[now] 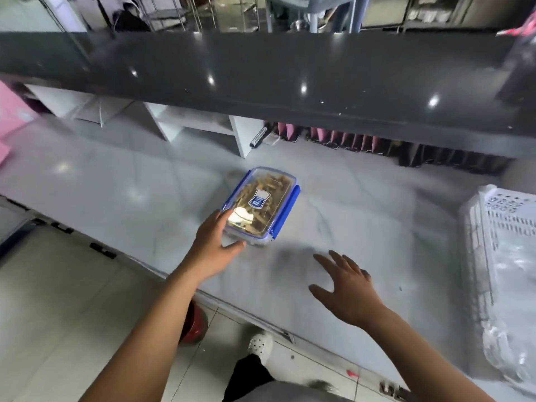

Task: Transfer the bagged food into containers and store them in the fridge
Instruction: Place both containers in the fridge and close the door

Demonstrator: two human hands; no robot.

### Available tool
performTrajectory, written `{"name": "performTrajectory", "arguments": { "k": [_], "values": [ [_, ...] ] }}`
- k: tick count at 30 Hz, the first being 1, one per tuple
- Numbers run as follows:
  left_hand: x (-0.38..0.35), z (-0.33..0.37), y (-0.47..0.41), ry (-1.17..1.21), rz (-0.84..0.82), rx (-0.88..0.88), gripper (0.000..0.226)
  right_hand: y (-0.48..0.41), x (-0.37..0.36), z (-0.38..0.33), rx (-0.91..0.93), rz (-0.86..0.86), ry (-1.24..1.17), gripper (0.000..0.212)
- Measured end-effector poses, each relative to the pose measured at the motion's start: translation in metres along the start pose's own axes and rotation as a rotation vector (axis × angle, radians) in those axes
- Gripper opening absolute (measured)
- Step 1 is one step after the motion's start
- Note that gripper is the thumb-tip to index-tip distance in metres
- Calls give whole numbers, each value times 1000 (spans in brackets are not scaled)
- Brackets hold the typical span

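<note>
Right hand (345,288) spread open, flat over the near desk (116,198), holding nothing. Left hand (214,245) grips the near-left corner of the lidded container (261,198), mid-desk, full of tan food strips. White basket (478,242) at right holds a clear bag (513,300).
</note>
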State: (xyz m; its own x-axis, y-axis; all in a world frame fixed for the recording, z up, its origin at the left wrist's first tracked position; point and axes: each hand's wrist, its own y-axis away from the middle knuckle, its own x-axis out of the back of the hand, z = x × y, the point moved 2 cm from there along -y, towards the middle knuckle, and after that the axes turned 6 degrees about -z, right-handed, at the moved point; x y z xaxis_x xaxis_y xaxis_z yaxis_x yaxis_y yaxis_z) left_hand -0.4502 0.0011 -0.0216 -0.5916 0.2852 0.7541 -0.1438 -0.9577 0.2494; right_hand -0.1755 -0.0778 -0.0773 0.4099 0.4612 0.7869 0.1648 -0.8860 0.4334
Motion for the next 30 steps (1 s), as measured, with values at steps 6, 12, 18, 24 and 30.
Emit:
{"name": "performTrajectory", "arguments": {
  "k": [6,12,18,24,30],
  "values": [
    [33,-11,-97,258,-181,69,71,-48,36,-55,-23,119,-333,73],
    [43,-33,-157,505,-404,152,63,-96,66,-85,-296,86,-1258,56],
    [46,-46,-168,607,-502,134,63,-127,63,-80,-438,96,-1679,46],
    [43,-48,-159,705,-615,165,43,-114,50,-78,-498,154,-1704,46],
    [20,-49,-134,827,-828,274,39,-68,27,-51,-543,155,-1758,50]
  ]
}}
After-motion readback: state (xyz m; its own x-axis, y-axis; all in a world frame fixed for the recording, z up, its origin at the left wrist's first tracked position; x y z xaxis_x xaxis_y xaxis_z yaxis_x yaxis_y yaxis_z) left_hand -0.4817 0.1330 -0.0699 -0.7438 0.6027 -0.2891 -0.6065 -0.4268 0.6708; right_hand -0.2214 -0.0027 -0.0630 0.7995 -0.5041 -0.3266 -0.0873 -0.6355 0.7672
